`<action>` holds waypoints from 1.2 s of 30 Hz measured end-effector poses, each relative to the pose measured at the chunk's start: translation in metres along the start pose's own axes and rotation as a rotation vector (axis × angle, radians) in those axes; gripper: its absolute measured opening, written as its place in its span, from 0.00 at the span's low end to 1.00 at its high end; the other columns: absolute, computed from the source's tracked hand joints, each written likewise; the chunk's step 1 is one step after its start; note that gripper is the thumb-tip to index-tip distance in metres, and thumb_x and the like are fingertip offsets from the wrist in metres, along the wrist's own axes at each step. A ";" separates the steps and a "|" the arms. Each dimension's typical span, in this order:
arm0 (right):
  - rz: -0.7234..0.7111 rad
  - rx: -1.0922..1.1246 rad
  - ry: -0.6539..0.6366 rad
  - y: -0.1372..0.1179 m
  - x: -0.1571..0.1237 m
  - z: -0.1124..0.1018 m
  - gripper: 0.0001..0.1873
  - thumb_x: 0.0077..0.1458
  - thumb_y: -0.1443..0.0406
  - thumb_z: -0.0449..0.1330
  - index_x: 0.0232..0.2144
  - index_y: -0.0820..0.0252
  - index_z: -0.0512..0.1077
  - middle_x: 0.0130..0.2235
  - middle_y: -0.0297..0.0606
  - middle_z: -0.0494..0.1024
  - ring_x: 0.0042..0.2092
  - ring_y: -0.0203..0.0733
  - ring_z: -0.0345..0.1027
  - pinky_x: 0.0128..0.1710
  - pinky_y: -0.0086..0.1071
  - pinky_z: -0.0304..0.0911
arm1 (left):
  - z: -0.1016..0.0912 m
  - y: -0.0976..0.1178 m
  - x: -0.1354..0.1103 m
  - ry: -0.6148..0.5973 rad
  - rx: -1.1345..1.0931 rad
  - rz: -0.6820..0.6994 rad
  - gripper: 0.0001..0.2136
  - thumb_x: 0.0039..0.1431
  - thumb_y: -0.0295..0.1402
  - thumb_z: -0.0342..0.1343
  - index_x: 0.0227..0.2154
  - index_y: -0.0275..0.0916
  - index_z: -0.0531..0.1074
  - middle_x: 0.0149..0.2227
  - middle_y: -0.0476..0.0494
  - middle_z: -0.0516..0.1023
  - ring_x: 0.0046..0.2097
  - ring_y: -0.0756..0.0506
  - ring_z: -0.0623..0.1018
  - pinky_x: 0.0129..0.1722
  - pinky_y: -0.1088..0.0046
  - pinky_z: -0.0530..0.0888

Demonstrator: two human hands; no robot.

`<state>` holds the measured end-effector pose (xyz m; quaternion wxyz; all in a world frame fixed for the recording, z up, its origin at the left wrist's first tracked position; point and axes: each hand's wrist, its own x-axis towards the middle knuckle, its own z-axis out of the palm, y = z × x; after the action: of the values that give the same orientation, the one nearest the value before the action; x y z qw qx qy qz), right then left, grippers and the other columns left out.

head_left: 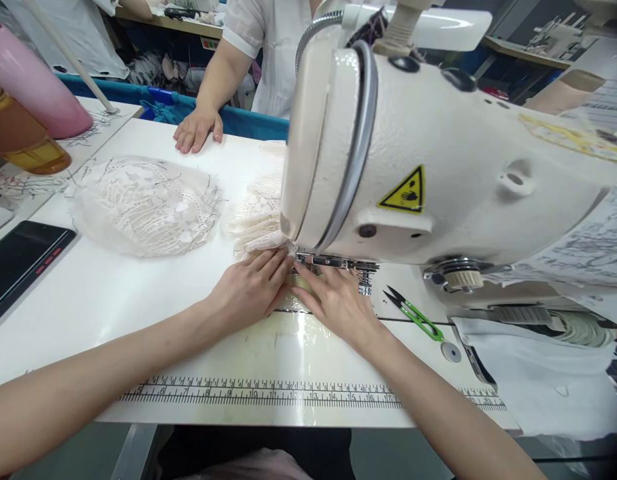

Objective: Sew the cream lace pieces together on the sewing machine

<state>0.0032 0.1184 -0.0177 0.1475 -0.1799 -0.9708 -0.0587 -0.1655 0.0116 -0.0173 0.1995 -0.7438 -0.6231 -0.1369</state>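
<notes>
My left hand (pixel 256 283) lies flat, fingers together and stretched out, over the near edge of a cream lace fabric (pixel 261 217) beside the needle area. The fabric bunches up along the left of the sewing machine (pixel 438 160), partly hidden behind its head. Just right of the presser foot (pixel 308 259), my right hand (pixel 336 297) rests on the machine bed with its thumb and forefinger apart; its other fingertips are hidden under the machine's metal parts. Both hands are close to the foot. Whether the right fingertips touch fabric cannot be seen.
A second lace piece (pixel 148 207) with loose threads lies to the left, near a black phone (pixel 23 260). Green thread snips (pixel 416 313) and a bobbin (pixel 451 352) lie at the right. Across the table, another person's hand (pixel 198 130) rests on the edge. A ruler strip (pixel 268 393) runs along the front.
</notes>
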 end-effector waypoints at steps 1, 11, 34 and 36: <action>-0.010 -0.019 0.011 0.000 0.000 0.000 0.22 0.66 0.53 0.49 0.55 0.54 0.70 0.44 0.43 0.78 0.40 0.43 0.71 0.43 0.39 0.58 | 0.000 0.000 0.000 -0.003 -0.011 -0.005 0.18 0.68 0.33 0.44 0.48 0.26 0.74 0.48 0.29 0.78 0.49 0.36 0.79 0.41 0.60 0.80; 0.129 -0.139 0.008 0.029 -0.001 -0.023 0.18 0.64 0.56 0.51 0.38 0.58 0.78 0.28 0.40 0.78 0.31 0.42 0.69 0.34 0.33 0.59 | 0.003 0.001 0.000 -0.126 -0.076 -0.080 0.20 0.67 0.34 0.45 0.53 0.25 0.69 0.53 0.28 0.74 0.54 0.34 0.75 0.49 0.57 0.76; 0.335 -0.499 -0.490 0.035 -0.015 -0.057 0.17 0.58 0.77 0.47 0.34 0.61 0.74 0.35 0.44 0.79 0.34 0.42 0.76 0.24 0.28 0.61 | 0.032 -0.125 0.101 -0.159 -0.094 -0.442 0.16 0.64 0.31 0.47 0.52 0.33 0.70 0.51 0.29 0.74 0.55 0.35 0.71 0.53 0.51 0.65; 0.361 -0.491 -0.430 0.037 -0.024 -0.058 0.14 0.61 0.73 0.48 0.36 0.60 0.73 0.37 0.44 0.79 0.36 0.44 0.76 0.23 0.28 0.62 | 0.025 -0.122 0.100 -0.117 -0.079 -0.450 0.17 0.63 0.27 0.46 0.52 0.29 0.70 0.51 0.25 0.73 0.56 0.33 0.70 0.55 0.49 0.62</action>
<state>0.0540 0.1355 0.0321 -0.0991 -0.3867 -0.8892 -0.2237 -0.2681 0.1281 0.0214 0.0981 -0.6000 -0.7779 -0.1588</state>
